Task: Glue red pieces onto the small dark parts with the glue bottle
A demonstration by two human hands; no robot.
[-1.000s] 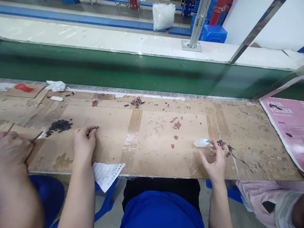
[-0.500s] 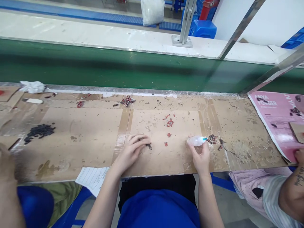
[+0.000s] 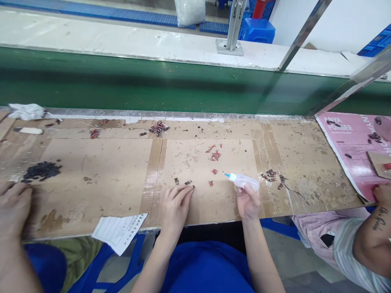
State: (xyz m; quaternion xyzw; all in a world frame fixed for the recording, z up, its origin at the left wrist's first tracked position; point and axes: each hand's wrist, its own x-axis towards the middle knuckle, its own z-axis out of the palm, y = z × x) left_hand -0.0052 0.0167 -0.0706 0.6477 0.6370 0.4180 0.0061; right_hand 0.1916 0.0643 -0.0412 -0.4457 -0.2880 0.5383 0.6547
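Apparently the work is partway along, with small parts set out in separate groups on the cardboard-covered bench (image 3: 122,162). The left hand (image 3: 175,204) rests near the front edge, thumb and fingers drawn together at the tips around what looks like a tiny dark piece (image 3: 193,186); two dark parts (image 3: 188,182) lie apart just beyond its fingers. The right hand (image 3: 249,199) is curled around a translucent squeeze bottle (image 3: 244,181), its blue tip pointing left, toward the loose red pieces (image 3: 215,155), which lie in small clusters between and beyond the hands. Those red pieces seem unjoined, so I would judge them as left to do. Right of the bottle, a group of red-and-dark pieces (image 3: 270,175) looks further along, perhaps finished, though they are too small to confirm. Whether any liquid has been applied cannot be told.
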